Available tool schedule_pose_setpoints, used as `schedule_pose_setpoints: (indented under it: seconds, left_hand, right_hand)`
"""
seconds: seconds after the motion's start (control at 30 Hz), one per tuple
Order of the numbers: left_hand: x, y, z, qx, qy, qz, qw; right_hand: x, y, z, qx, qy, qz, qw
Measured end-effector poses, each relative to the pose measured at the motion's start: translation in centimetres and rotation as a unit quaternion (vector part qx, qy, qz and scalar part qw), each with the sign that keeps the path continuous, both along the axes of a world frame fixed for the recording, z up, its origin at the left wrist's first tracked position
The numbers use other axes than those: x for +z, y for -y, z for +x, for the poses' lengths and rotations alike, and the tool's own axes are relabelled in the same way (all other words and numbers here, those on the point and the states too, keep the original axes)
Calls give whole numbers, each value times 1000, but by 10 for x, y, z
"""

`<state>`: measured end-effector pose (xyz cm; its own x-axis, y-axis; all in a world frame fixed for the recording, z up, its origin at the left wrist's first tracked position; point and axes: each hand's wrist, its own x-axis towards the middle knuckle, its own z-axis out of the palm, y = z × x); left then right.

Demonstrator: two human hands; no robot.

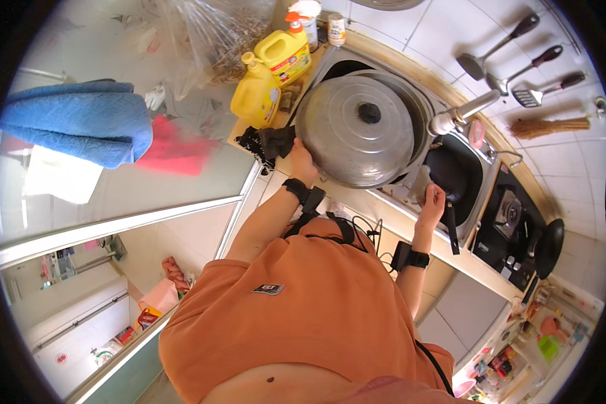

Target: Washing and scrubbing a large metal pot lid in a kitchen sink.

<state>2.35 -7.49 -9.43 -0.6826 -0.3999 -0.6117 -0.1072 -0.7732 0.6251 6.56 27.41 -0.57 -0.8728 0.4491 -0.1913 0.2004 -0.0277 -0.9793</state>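
Observation:
A large round metal pot lid (333,129) with a black knob lies over a wide metal pot (420,108) at the sink. My left hand (303,160) is at the lid's near left edge, beside dark cloths (278,141); its fingertips are partly hidden, so its hold is unclear. Between the two basins, my right hand (432,199) pinches a thin, pale, translucent piece (420,186), which looks like plastic or a thin cloth. Just right of that hand, a dark frying pan (447,166) rests in the right basin with its black handle pointing towards me.
Two yellow pump bottles (256,96) stand left of the pot. The faucet (459,113) reaches over the sink's divider. Utensils (522,68) hang on the tiled wall. A black gas hob (510,222) lies at the right, with another pan (549,248) beside it.

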Motion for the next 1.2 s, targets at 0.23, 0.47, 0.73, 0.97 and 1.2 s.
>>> schedule_pose_setpoints:
  seconds: [0.23, 0.47, 0.73, 0.97, 1.2]
  left_hand:
    - [5, 11, 1, -110, 24, -7, 994]
    - [32, 40, 32, -270, 9, -113, 956]
    - [28, 65, 57, -216, -38, -257, 941]
    - [73, 50, 47, -244, -91, -244, 934]
    - [81, 37, 27, -309, -82, -329, 889]
  right_hand:
    - [7, 17, -12, 64, 6, 6, 998]
    - [18, 35, -39, 140, -24, 101, 985]
    - [39, 50, -43, 132, -20, 151, 979]
    - [10, 15, -27, 61, 36, 106, 992]
    - [-72, -14, 20, 320, 185, 461, 807]
